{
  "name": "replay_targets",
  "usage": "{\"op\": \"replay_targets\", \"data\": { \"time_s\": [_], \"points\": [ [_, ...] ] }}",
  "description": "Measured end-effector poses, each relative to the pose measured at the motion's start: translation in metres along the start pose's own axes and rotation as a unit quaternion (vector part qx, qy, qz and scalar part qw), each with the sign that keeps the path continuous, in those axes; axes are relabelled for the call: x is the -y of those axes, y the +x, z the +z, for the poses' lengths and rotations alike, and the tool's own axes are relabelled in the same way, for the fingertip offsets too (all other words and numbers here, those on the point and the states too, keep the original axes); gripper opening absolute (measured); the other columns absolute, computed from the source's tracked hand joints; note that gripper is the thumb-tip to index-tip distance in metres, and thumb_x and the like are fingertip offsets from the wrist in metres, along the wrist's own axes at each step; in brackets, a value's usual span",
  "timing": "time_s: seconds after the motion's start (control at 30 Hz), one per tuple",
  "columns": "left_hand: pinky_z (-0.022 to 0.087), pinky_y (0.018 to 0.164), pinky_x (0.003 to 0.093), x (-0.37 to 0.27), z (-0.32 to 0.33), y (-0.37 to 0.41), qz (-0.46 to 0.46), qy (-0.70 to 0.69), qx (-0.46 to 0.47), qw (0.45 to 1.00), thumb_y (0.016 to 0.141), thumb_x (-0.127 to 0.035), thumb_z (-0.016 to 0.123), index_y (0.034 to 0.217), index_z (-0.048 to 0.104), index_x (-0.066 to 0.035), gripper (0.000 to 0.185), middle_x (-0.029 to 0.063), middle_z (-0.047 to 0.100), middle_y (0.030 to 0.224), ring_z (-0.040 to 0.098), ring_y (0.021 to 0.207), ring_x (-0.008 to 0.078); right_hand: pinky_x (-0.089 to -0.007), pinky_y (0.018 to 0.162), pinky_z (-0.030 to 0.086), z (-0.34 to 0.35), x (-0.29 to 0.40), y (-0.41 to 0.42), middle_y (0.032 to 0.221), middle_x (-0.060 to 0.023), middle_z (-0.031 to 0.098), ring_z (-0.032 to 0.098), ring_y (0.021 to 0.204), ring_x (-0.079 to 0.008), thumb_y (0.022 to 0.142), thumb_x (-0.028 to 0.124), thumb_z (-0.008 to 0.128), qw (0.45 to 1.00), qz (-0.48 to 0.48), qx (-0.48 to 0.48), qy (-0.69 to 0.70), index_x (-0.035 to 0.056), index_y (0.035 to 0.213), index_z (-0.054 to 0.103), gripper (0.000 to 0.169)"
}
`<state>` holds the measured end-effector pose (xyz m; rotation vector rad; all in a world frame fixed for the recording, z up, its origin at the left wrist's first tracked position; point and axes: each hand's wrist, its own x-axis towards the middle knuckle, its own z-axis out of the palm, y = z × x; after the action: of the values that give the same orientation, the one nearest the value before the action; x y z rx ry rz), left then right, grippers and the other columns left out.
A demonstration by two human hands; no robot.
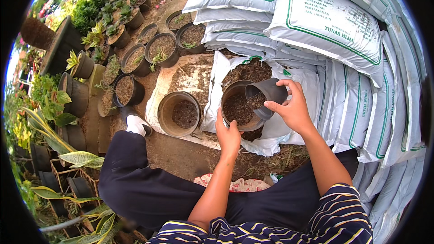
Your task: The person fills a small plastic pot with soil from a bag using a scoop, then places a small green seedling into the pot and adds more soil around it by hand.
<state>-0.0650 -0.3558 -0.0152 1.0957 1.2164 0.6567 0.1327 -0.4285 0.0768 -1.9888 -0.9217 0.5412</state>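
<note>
My left hand (pixel 228 136) grips the near rim of a large black plastic pot (pixel 234 88) with dark soil (pixel 237 110) in its bottom. Tilted over that pot's right side is a smaller black plastic pot (pixel 273 89), its mouth facing left, with some soil inside. My right hand (pixel 292 106) holds the small pot, thumb at its rim and fingers on its base. Under and behind the large pot lies an opened white sack (pixel 291 132) with dark soil (pixel 251 71) in its mouth. Another black pot (pixel 162 108) with a little soil stands to the left.
White filled sacks (pixel 325 23) with green print are stacked high at the back and right. Several soil-filled pots (pixel 166 49), some with small seedlings, stand at the back left. Leafy potted plants (pixel 84 64) line the left side. A soil-strewn flattened sack (pixel 186 71) lies beneath the left pot.
</note>
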Motion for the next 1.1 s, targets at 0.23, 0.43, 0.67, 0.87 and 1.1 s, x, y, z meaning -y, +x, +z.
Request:
{"op": "replay_targets", "data": {
  "time_s": [0.23,0.43,0.67,0.87,1.1],
  "points": [
    [0.069,0.071,0.0325,-0.001,0.000,0.000,-0.014,-0.011,0.007,1.000,0.097,0.006,0.053,0.164,0.031,-0.004,0.071,0.0209,0.041,0.147,0.066,0.118,0.0335,-0.0431,0.100,0.050,0.003,0.010,-0.002,0.136,-0.0135,0.050,0.050,0.126,-0.0323,0.071,0.023,0.096,0.999,0.007,0.031,0.039,0.0101,0.122,0.064,0.062],
    [0.069,0.070,0.0328,0.002,0.001,0.001,-0.017,-0.003,0.008,1.000,0.097,0.006,0.053,0.164,0.031,-0.003,0.071,0.0213,0.041,0.147,0.067,0.116,0.0340,-0.0436,0.099,0.051,0.007,0.011,-0.004,0.138,-0.0142,0.049,0.049,0.128,-0.0343,0.071,0.023,0.096,1.000,-0.025,0.012,0.010,0.0104,0.120,0.065,0.059],
    [0.069,0.070,0.0331,0.004,0.001,0.002,-0.020,0.004,0.007,1.000,0.097,0.007,0.053,0.164,0.031,-0.003,0.071,0.0214,0.041,0.148,0.068,0.113,0.0334,-0.0511,0.109,0.043,0.006,0.011,-0.005,0.140,-0.0179,0.047,0.046,0.130,-0.0418,0.071,0.023,0.096,0.997,-0.068,-0.003,-0.024,0.0100,0.120,0.064,0.060],
    [0.069,0.071,0.0326,0.004,-0.002,0.004,-0.032,-0.035,0.003,0.999,0.098,0.005,0.052,0.164,0.030,-0.004,0.070,0.0202,0.044,0.149,0.069,0.113,0.0305,-0.0512,0.110,0.042,0.011,0.006,-0.003,0.141,-0.0190,0.045,0.046,0.130,-0.0409,0.071,0.023,0.096,0.986,-0.132,-0.019,-0.099,0.0101,0.125,0.062,0.064],
    [0.068,0.070,0.0332,-0.006,-0.007,0.007,0.018,0.006,-0.039,0.999,0.100,0.002,0.050,0.165,0.031,-0.009,0.068,0.0186,0.043,0.148,0.067,0.113,0.0282,-0.0466,0.111,0.041,0.011,-0.020,0.015,0.135,-0.0171,0.046,0.048,0.129,-0.0383,0.079,0.033,0.092,0.981,-0.083,-0.147,-0.098,0.0077,0.134,0.057,0.069]
  ]
}}
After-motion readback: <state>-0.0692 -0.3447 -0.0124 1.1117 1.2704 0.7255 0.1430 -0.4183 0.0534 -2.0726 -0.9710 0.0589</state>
